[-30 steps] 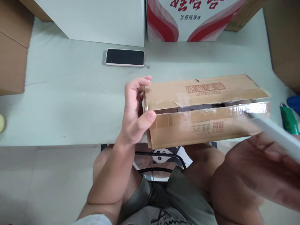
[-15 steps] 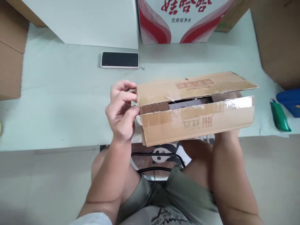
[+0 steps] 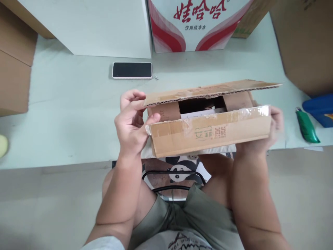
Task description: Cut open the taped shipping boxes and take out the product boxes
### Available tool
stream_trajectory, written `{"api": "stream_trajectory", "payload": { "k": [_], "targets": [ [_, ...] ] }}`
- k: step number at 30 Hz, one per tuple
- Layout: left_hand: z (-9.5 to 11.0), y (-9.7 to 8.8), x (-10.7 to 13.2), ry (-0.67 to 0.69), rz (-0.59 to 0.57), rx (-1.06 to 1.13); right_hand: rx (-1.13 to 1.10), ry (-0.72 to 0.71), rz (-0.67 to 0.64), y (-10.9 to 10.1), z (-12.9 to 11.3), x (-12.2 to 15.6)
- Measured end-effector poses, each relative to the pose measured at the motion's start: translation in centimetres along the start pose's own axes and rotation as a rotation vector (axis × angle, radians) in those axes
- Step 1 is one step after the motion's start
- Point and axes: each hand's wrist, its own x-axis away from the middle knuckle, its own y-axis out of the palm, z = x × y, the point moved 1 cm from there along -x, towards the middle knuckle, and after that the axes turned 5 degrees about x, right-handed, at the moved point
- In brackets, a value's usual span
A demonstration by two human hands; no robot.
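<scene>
A brown cardboard box (image 3: pixel 182 133) with printed characters and clear tape is tilted between my two hands at the table's front edge. Its long top flaps stand apart, and through the gap I see inner flaps, a dark opening and something pale and flat, too hidden to name. My left hand (image 3: pixel 132 121) grips the box's left end, thumb at the gap and fingers by the far flap. Around the right end, my right hand (image 3: pixel 267 128) holds the box from the side and below; its fingers are partly hidden and blurred.
On the pale green table (image 3: pixel 73 111) lie a phone (image 3: pixel 132 70) and a tiny metal piece (image 3: pixel 156 77). A white box (image 3: pixel 109 27) and a red-and-white carton (image 3: pixel 191 34) stand behind. To the right are a green-handled tool (image 3: pixel 307 126) and a blue object (image 3: pixel 318 109).
The far flap has risen, widening the gap and showing more of the inside. My left thumb has moved into the gap, and my right fingers now show at the box's right end.
</scene>
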Motion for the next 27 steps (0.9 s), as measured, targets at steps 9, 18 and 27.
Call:
{"api": "stream_trajectory", "payload": {
  "k": [9, 18, 27],
  "targets": [
    [0.3, -2.0, -0.3, -0.116, -0.237, 0.085, -0.082, -0.272, 0.037, 0.6, -1.8, 0.8],
    [-0.7, -2.7, -0.4, -0.108, -0.378, 0.115, -0.138, -0.212, 0.033, 0.8, -1.3, 0.7],
    [0.0, -2.5, -0.7, -0.187, -0.298, 0.054, -0.132, -0.183, 0.078, 1.5, -2.1, 1.4]
  ]
}}
